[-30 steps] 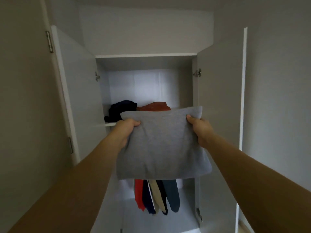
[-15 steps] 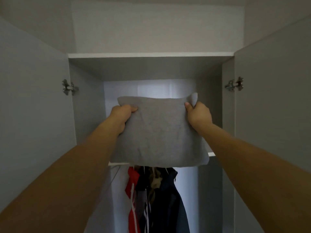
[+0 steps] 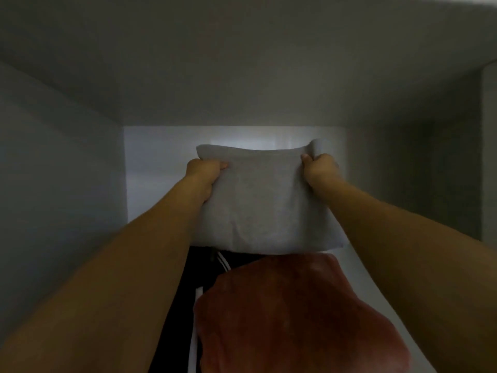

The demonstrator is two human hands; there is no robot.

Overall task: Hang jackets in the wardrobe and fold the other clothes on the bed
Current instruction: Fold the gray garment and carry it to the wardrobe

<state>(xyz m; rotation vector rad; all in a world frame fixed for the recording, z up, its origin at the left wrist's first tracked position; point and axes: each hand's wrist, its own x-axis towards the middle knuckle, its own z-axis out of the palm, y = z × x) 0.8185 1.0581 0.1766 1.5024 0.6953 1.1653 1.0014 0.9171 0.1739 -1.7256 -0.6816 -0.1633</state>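
Head view, close inside wardrobe compartment [image 3: 59, 184]

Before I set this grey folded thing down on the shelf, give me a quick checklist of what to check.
1. Both hands holding: left hand and right hand each grip an upper corner of the grey folded cloth. Ok.
2. Cloth still folded: flat and compact, one corner curled by the right hand. Ok.
3. Cloth inside the wardrobe compartment: yes, under its top panel. Ok.
4. Landing spot: the red folded cloth and a dark garment lie below it; whether there is free shelf behind them is hidden. Cannot tell.
5. Cloth resting yet: contact underneath hidden. Cannot tell.
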